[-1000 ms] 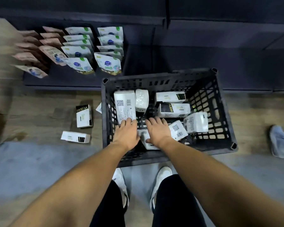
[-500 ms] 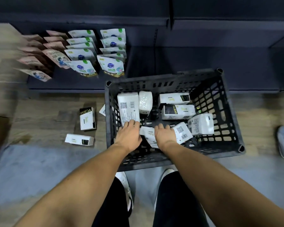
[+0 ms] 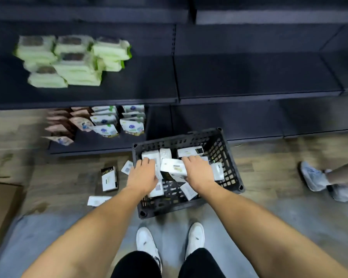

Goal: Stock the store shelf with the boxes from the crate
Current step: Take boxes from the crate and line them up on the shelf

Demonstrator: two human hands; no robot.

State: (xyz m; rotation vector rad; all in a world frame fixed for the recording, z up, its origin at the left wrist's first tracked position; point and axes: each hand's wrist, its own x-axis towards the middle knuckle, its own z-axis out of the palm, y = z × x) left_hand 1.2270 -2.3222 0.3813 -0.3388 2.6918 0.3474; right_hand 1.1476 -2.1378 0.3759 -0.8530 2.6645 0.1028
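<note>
Raised since a moment ago, one white box (image 3: 173, 169) tilts between both hands above the crate (image 3: 177, 138); right hand (image 3: 199, 173) fingers clamp it, left hand (image 3: 143, 175) fingers rest loosely apart on another box (image 3: 149, 155)

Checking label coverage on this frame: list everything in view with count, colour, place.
crate: one, black, floor, centre
boxes: several, white, in crate
floor boxes: three, white, left of crate
shelves: several tiers, dark, behind crate
pouches: many, pink and white, bottom tier, left
packs: several, pale green, tier above, left
cardboard: one, brown, floor, far left
bystander shoes: two, grey, floor, right
own shoes: two, white, near crate
left hand: in crate, on boxes
right hand: in crate, on boxes; grip unclear
</note>
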